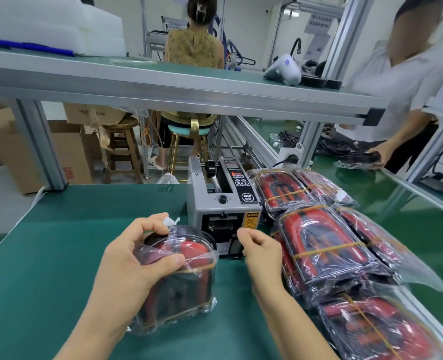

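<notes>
Clear crinkly bag (189, 289), seemingly polythene, in left hand (127, 261).

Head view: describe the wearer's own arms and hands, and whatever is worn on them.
The left hand and right hand are bare: no gloves or rings show on the fingers. Both forearms are uncovered down to the picture's lower edge, with no sleeve, watch or wrist strap in view. The nails that show look short and plain.
</notes>
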A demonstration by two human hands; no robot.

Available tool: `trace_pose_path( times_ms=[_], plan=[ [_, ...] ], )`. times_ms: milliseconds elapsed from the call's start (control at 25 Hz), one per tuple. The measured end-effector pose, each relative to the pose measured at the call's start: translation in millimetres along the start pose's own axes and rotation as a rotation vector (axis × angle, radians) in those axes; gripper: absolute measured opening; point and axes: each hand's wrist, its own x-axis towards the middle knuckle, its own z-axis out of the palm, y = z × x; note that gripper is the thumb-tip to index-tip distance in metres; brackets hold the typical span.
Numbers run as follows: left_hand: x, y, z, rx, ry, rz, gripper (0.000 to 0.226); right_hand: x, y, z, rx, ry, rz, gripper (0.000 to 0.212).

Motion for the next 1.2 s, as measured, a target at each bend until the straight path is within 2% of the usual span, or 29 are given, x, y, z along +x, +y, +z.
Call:
trace_pose_path(
  times_ms=[200,320,640,800,880,960,1080,1200],
  plan=[
    [-10,-1,0,0.027,0.091,0.065,0.040,11,-5,24,0.024,0.037,0.068,0.028],
    [-14,0,2,0.052,0.103,0.089,0.036,14,-4,31,0.018,0.096,0.098,0.016],
    [-20,3,4,0.054,0.109,0.111,0.036,22,-1,45,0.150,0.200,0.252,0.017],
    [-20,2,4,0.051,0.111,0.098,0.036,22,-5,36,0.257,0.139,0.343,0.033],
    [-19,1,3,0.047,0.112,0.099,0.037,21,-4,20,0.380,0.055,0.389,0.032],
    [-17,0,3,0.039,0.122,0.095,0.037,17,0,6,0.321,0.016,0.367,0.021],
    [-15,-3,3,0.031,0.133,0.096,0.037,12,4,9,0.086,0.016,0.255,0.002],
    [-15,-4,4,0.038,0.125,0.108,0.037,12,1,27,0.081,0.039,0.183,0.008]
  ],
)
